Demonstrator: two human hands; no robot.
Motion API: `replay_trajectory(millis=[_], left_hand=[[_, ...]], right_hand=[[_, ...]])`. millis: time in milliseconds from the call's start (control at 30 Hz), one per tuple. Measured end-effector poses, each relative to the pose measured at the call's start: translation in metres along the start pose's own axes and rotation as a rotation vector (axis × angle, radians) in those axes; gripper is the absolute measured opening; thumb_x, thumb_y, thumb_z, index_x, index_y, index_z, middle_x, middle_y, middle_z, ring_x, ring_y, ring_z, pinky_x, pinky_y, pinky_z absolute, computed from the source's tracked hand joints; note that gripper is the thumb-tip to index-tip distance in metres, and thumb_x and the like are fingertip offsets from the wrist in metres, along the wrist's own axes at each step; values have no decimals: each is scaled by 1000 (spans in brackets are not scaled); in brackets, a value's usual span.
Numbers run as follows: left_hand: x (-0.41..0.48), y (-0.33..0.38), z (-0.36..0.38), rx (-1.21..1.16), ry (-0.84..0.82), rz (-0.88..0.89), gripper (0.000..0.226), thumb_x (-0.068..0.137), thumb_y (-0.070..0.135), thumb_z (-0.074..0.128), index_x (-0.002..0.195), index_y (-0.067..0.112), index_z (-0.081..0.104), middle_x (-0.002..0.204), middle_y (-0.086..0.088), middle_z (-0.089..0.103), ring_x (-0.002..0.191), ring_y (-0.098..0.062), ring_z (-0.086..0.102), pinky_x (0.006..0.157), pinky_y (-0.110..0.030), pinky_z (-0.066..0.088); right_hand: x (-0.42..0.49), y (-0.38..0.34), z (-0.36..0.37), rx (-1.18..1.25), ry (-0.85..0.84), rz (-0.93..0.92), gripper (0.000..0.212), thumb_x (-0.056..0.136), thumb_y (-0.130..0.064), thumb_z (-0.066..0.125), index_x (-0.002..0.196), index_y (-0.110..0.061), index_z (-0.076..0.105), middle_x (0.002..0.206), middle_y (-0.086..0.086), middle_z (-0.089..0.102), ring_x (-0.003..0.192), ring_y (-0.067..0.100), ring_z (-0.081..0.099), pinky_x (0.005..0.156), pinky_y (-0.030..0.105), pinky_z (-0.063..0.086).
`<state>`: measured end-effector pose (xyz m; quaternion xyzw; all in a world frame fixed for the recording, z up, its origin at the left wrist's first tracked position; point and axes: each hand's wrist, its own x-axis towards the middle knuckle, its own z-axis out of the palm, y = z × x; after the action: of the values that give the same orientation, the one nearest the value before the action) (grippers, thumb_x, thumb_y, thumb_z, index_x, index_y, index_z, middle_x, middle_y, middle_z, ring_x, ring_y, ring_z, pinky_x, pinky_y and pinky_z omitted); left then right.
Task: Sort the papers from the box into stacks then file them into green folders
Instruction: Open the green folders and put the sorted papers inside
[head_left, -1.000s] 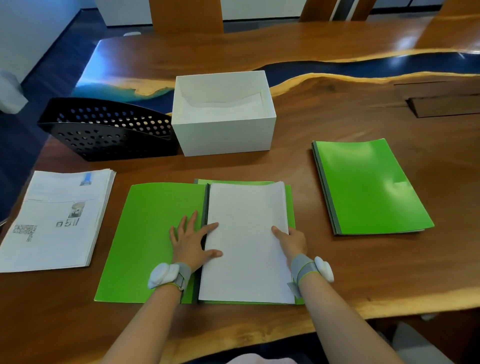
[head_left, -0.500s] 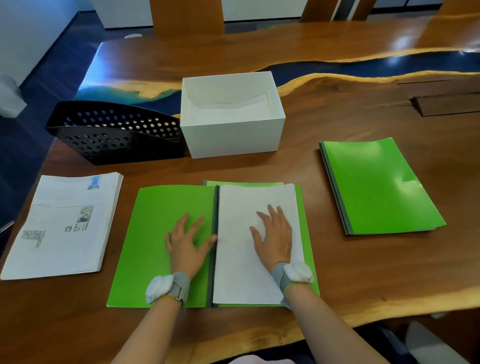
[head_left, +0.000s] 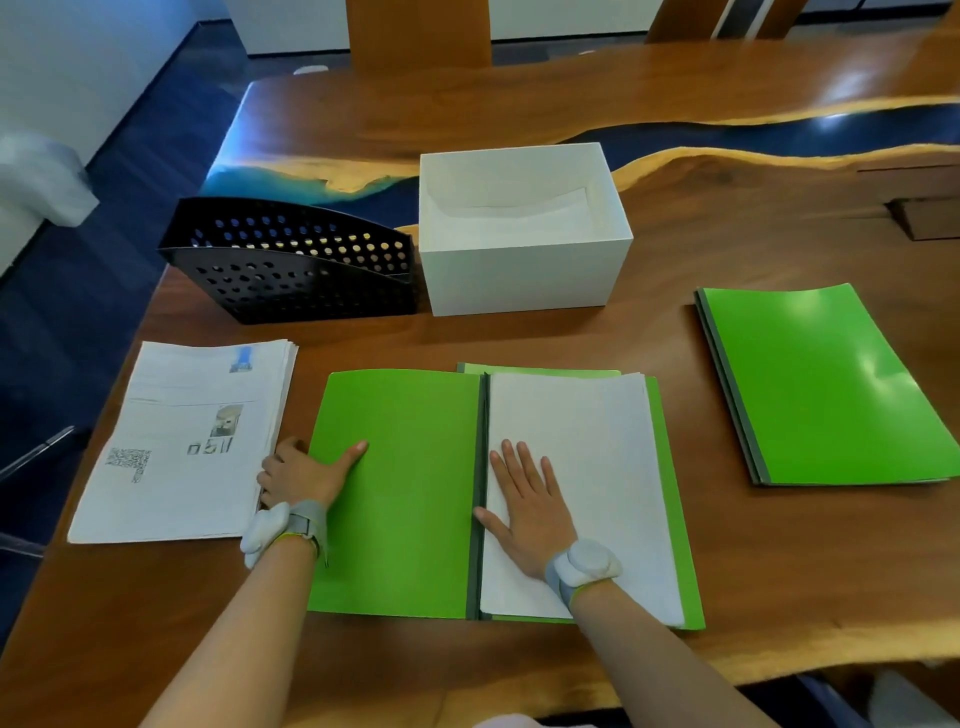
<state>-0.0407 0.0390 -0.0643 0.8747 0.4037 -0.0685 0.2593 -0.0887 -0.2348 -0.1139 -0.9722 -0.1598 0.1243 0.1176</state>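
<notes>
Left hand (head_left: 304, 475) has shifted to the outer edge of the open green folder (head_left: 405, 499), thumb on top and fingers curled under the cover. Right hand (head_left: 530, 512) lies flat, fingers straight, on the filed papers (head_left: 587, 457) beside the spine. Printed stack (head_left: 182, 441) lies just beside the left hand; closed folders (head_left: 826, 384) lie well to the right.

I see the open folder (head_left: 400, 493) bright green with a dark grey spine, its sheets (head_left: 587, 441) plain white, and the closed folders (head_left: 831, 384) on the right the same green with grey edges. The left paper stack (head_left: 182, 441) is white with grey print, a QR pattern and a small blue picture. Farther off: a white box (head_left: 519, 275), a black holder (head_left: 291, 270) dotted with round holes, a brown tabletop (head_left: 727, 249) with a yellow-edged blue stripe.
</notes>
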Motion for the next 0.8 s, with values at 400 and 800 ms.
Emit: replay_trajectory(millis=[400,800], left_hand=[[8,26,-37,-264,59,179,41,74,49,75,89,12,66,90,-14,69,86,-33,64,66,-32,45],[-35,101,-89,-149,100,448,24,94,28,55,100,8,65,97,-16,67,94,-35,59,71,-35,42]], right_hand=[[2,-6,-1,-11,76,43,68,96,-56,20,151,-17,13,158,0,4,146,28,1,116,40,-1],[43,-4,-13,-3,-72,54,69,97,-58,16,149,-23,-14,156,-5,-22,145,17,-22,117,37,-16]])
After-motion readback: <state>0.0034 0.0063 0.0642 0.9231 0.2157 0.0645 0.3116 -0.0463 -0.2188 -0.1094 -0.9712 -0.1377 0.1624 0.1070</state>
